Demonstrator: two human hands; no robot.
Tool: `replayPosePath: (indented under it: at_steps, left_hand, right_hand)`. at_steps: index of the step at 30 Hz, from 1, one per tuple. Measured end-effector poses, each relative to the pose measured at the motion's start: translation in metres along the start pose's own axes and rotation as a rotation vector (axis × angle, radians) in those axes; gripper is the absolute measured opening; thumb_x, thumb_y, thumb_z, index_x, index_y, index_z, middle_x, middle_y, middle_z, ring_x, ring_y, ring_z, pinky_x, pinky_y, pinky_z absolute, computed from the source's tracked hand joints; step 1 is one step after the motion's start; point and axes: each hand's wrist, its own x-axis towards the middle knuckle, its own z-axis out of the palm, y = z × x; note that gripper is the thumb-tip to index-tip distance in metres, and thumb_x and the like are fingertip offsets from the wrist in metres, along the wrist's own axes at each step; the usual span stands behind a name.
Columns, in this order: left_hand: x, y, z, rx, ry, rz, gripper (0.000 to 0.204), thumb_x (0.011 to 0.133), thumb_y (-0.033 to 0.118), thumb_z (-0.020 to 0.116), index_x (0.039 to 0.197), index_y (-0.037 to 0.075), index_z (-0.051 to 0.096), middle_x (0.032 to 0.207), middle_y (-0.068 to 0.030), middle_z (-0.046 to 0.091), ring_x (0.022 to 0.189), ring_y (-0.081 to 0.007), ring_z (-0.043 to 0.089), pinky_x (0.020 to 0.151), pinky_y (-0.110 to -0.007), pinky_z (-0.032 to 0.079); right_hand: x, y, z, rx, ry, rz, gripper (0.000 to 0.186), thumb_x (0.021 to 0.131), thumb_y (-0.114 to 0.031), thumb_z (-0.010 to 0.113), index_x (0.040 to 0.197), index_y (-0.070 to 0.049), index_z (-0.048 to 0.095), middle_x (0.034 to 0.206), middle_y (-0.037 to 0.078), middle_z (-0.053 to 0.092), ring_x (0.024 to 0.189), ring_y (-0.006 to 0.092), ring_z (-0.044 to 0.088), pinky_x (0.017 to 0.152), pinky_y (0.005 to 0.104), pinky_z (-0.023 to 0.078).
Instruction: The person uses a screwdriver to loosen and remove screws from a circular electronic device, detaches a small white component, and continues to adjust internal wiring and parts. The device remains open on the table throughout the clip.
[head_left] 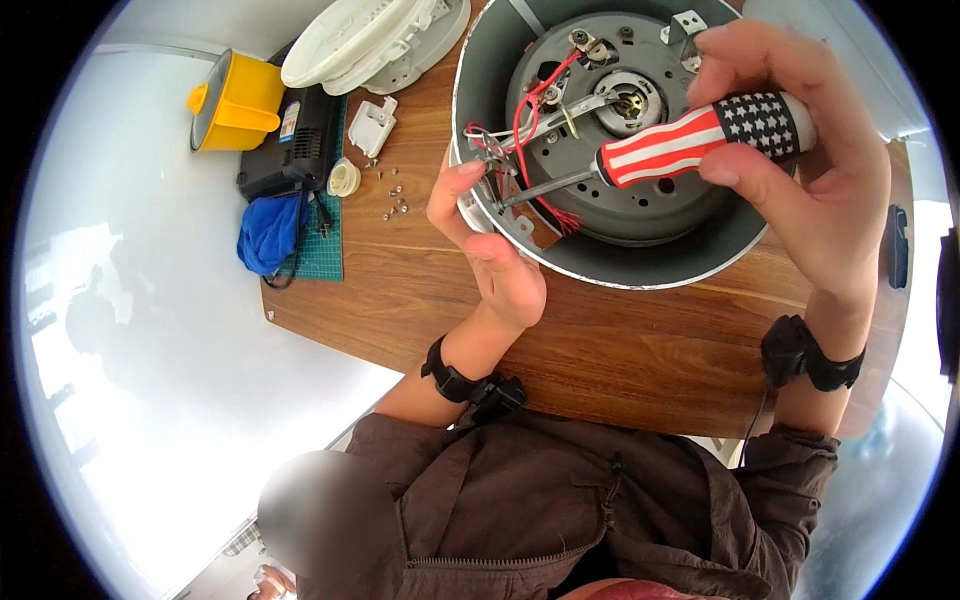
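My right hand (810, 150) grips a screwdriver (665, 148) by its red, white and starred handle. Its steel shaft reaches down-left into a round grey metal housing (640, 268), and the tip meets the inner wall near a small metal bracket. At that same spot my left hand (490, 250) is wrapped on the housing's left rim, thumb and fingers curled over the edge. Inside the housing sit a round heating plate (640, 215), a metal strip and red wires (522, 125), some ending in a frayed red sleeve.
Left of the housing, several loose screws (397, 195), a white plastic part (373, 127) and a cream round cap (344, 178) lie on the wooden table (420, 260). Farther left are a black case (290, 140), a yellow cup (240, 100), a blue cloth (270, 235) and a green mat (325, 258). A white lid (360, 45) lies behind.
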Motion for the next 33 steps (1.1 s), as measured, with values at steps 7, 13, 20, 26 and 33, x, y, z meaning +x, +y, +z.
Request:
replayPosePath:
  at_steps: [7,13,20,26,33]
  left_hand:
    - [0.002,0.001,0.002,0.113,0.024,-0.021,0.067,0.106,0.068,0.027,0.150,0.017,0.022,0.154,-0.0211,0.035,0.139,-0.0348,0.046,0.112,-0.054,0.044]
    - [-0.001,0.002,-0.001,0.103,0.005,-0.052,0.067,0.106,0.067,0.028,0.150,0.017,0.023,0.155,-0.0208,0.035,0.140,-0.0349,0.045,0.113,-0.054,0.044]
    - [0.000,0.000,0.000,0.074,0.010,-0.033,0.066,0.106,0.068,0.030,0.149,0.018,0.025,0.155,-0.0193,0.034,0.141,-0.0340,0.043,0.115,-0.054,0.041]
    - [0.000,-0.002,0.000,0.073,0.019,-0.026,0.065,0.106,0.068,0.031,0.149,0.019,0.026,0.156,-0.0180,0.034,0.141,-0.0329,0.043,0.116,-0.053,0.039]
    - [-0.001,-0.002,0.000,0.059,0.011,-0.035,0.066,0.106,0.068,0.032,0.149,0.019,0.025,0.156,-0.0179,0.034,0.141,-0.0333,0.043,0.115,-0.054,0.040]
  right_hand:
    - [0.002,-0.010,0.003,0.117,0.050,0.132,0.038,0.092,-0.009,0.072,0.128,-0.001,0.064,0.107,0.009,0.070,0.099,0.0146,0.065,0.088,0.0257,0.052]
    - [0.004,-0.013,0.002,0.136,0.041,0.183,0.038,0.091,-0.009,0.071,0.128,-0.001,0.064,0.106,0.009,0.069,0.098,0.0147,0.065,0.088,0.0258,0.052]
    - [0.006,-0.016,0.003,0.157,0.033,0.214,0.039,0.090,-0.009,0.070,0.127,-0.001,0.063,0.106,0.009,0.069,0.098,0.0147,0.065,0.088,0.0260,0.052]
    - [0.007,-0.016,0.001,0.165,0.034,0.229,0.039,0.089,-0.008,0.070,0.127,-0.001,0.063,0.106,0.009,0.069,0.098,0.0148,0.065,0.088,0.0261,0.052]
    - [0.007,-0.019,0.001,0.177,0.036,0.239,0.039,0.089,-0.008,0.069,0.127,0.000,0.063,0.106,0.009,0.069,0.098,0.0148,0.065,0.088,0.0263,0.052]
